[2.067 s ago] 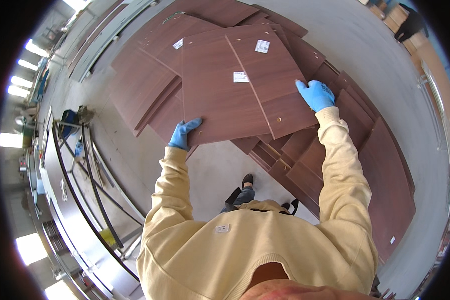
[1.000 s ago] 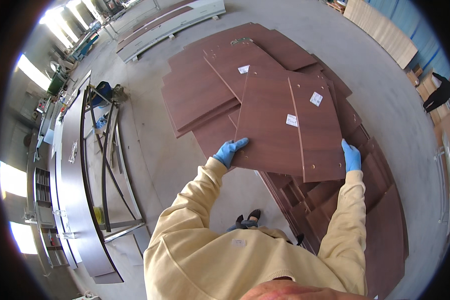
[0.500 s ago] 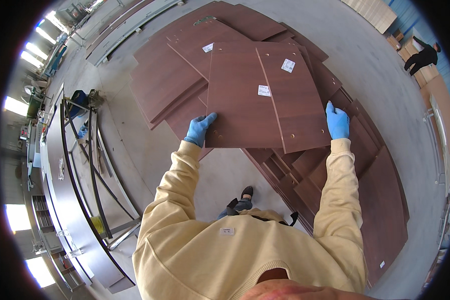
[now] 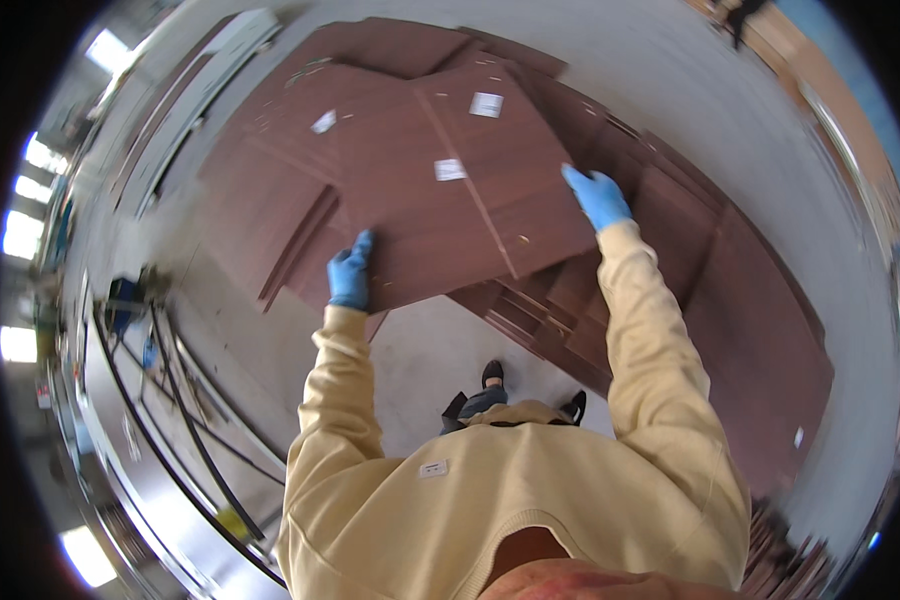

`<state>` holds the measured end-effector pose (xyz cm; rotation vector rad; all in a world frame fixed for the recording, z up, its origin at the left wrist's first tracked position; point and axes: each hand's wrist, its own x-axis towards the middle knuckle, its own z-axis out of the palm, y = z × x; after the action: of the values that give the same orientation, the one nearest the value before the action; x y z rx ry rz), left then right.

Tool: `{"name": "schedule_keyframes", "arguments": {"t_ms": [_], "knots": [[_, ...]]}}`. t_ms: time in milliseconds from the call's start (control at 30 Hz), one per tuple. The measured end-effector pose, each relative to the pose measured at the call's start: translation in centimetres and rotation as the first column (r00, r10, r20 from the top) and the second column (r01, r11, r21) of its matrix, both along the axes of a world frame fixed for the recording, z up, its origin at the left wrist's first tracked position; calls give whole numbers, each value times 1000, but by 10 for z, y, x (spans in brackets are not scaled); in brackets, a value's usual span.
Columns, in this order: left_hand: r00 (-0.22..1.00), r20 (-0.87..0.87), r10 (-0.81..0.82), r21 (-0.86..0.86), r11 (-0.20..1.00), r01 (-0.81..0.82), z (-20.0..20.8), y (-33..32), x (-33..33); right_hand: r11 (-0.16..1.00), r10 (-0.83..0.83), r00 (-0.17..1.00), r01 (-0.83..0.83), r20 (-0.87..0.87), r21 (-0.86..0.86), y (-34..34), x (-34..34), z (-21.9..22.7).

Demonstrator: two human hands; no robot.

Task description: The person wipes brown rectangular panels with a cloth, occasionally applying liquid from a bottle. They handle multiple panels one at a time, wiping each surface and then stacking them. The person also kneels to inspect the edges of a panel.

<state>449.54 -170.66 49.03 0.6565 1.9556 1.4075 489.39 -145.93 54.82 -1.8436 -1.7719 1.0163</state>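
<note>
Two dark brown wood panels lie side by side in front of me, a larger left panel [image 4: 410, 220] and a narrower right panel [image 4: 515, 170]. White labels [image 4: 486, 105] and small round holes show on them. My left hand [image 4: 350, 272], in a blue glove, grips the left panel's near left edge with the thumb on top. At the right panel's right edge, my right hand [image 4: 598, 198], gloved too, has its fingers around the rim. The fingers under the panels are hidden. More brown panels [image 4: 760, 350] are stacked beneath and around.
A dark metal frame [image 4: 175, 390] stands to my left beside a long pale board [image 4: 140, 480]. Farther off at the left lies a long grey panel [image 4: 195, 110]. Grey floor [image 4: 435, 340] shows around my feet. Part of a person [image 4: 742, 18] is visible at the far right.
The view has turned, and the scene is blurred. Both hands and the panels have shifted left in the picture, tilting with the right side higher. My feet now both show.
</note>
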Motion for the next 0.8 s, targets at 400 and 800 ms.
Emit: {"name": "schedule_keyframes", "arguments": {"t_ms": [400,800], "knots": [[976,13,-218,215,954,210,58,-22,118,993,-115,992,113,60,31,-103,128,109],[683,450,-575,176,807,564,93,9,333,819,-559,827,539,61,195,-273,378,79]]}}
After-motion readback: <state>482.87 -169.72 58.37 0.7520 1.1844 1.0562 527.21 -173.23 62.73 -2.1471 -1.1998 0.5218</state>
